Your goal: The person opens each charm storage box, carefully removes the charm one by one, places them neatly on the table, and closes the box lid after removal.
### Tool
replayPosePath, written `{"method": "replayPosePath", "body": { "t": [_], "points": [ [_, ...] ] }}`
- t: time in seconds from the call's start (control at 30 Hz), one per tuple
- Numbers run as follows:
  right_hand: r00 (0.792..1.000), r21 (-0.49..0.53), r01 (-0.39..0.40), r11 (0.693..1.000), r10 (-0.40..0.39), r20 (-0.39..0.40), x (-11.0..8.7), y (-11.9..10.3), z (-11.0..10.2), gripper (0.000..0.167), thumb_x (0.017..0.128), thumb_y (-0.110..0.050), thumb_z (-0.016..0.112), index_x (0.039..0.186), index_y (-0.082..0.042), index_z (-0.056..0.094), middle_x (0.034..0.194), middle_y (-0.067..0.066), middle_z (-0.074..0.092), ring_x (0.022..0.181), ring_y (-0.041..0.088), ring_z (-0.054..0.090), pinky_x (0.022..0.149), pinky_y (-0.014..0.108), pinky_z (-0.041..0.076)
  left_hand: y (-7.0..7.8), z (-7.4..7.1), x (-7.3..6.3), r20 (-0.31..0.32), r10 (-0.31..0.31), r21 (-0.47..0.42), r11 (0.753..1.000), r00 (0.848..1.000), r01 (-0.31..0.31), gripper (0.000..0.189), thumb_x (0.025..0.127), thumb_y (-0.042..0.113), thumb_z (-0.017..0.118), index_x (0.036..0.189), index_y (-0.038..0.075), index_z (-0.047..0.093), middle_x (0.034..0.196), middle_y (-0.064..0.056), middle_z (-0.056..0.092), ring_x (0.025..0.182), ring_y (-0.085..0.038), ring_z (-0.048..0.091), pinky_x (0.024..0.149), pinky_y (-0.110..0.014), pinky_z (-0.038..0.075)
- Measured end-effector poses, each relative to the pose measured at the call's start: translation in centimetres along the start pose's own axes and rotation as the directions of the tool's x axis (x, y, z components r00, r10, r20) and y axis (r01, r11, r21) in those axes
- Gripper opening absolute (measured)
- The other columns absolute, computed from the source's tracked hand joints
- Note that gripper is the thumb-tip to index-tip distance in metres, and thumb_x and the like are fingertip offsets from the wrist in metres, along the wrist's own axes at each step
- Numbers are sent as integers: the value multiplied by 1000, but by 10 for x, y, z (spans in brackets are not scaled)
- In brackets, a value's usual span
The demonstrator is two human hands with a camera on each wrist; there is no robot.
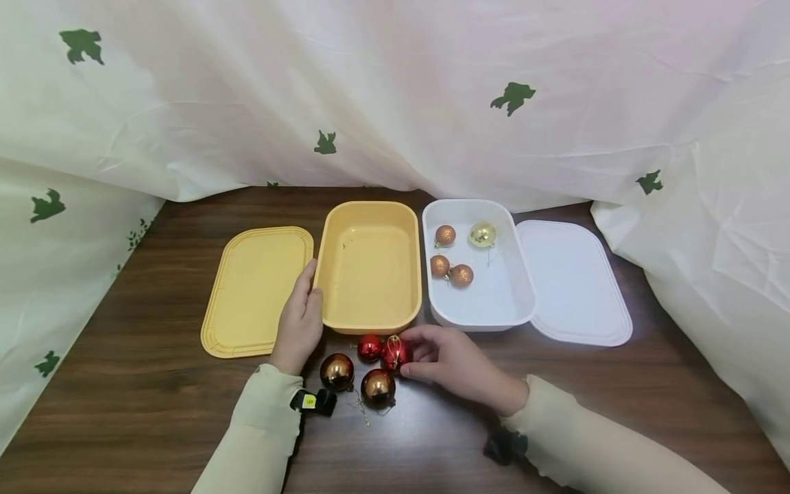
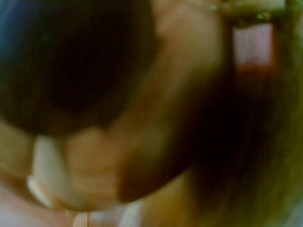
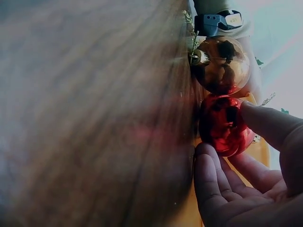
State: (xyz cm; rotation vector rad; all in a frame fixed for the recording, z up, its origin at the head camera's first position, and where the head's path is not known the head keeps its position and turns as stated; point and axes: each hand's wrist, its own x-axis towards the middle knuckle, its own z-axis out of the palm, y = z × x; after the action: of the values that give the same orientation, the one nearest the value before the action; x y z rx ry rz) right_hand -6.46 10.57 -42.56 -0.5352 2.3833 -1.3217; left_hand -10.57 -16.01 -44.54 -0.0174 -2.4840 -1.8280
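My right hand pinches a shiny red Christmas bauble between thumb and fingers, low at the tabletop. In the right wrist view the thumb lies on one side of this red bauble and the fingertips on the other. A smaller red bauble and two bronze baubles lie close by on the table. My left hand rests along the left wall of the yellow box, its fingers extended. A blurred, glossy brown bauble fills much of the left wrist view.
To the right of the yellow box stands a white box holding several copper baubles and a gold one. A yellow lid lies at the left, a white lid at the right. A pale curtain surrounds the dark wooden table.
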Motion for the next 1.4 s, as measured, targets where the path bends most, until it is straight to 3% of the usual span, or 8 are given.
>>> {"method": "replayPosePath", "body": {
  "t": [0.43,0.8,1.4],
  "points": [
    [999,-2,41,999,-41,5,6,-4,2,44,80,-14,84,119,-2,66,110,7,68,85,9,66,76,23,57,-1,1,2,-2,20,-14,1000,1000,-20,53,108,12,31,160,8,23,164,-5,25,148,-18,26,121,-41,24],
    [999,-2,0,1000,0,32,11,-8,9,43,82,-15,83,118,-1,66,101,4,69,84,10,67,73,21,57,0,0,-1,11,7,-17,1000,1000,-7,53,108,15,31,160,9,22,165,-6,23,149,-18,24,121,-42,24],
    [1000,15,3,1000,-3,21,11,-8,11,40,82,-10,82,117,0,67,113,11,69,90,13,70,76,19,56,0,-1,-2,10,15,-12,1000,1000,-15,53,109,15,31,160,9,22,164,-5,25,148,-18,26,121,-39,25]
  ]
}}
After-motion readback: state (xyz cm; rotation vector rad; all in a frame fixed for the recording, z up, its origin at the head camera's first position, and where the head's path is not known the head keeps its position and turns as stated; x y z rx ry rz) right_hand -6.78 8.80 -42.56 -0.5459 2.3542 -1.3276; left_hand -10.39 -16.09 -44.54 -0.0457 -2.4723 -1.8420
